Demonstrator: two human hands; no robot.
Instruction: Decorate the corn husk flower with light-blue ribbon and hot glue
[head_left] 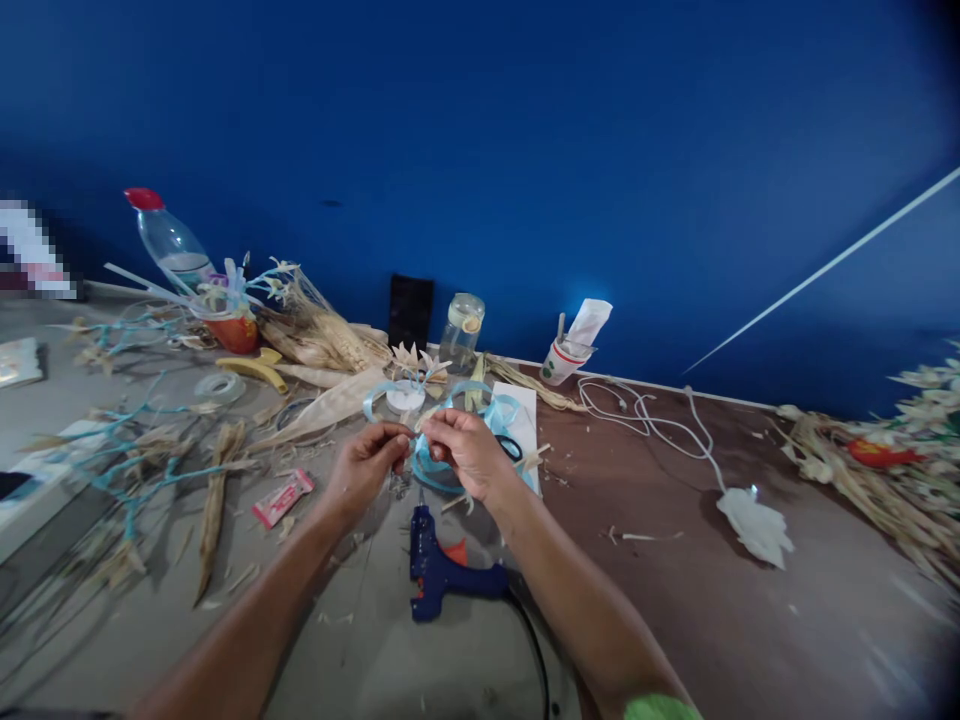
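My left hand (369,462) is closed in a pinch, its fingertips close to those of my right hand (466,448). The right fingers are pinched too, at a small pale piece that I cannot make out clearly. Light blue ribbon (439,482) lies in loops beneath and behind both hands. Just nearer than the hands, a dark blue glue gun (435,578) lies on its side, with its black cord running toward the front edge. Behind the hands stand pale husk flowers (417,364) by a white ribbon roll (405,397).
Blue-wrapped stems (135,470), dried husks (322,340) and a yellow tool (255,370) cover the left side. A bottle (172,240), a glass jar (463,325) and a paper cup (562,362) stand by the wall. A white cable (652,425) lies right; more flowers (900,450) at far right.
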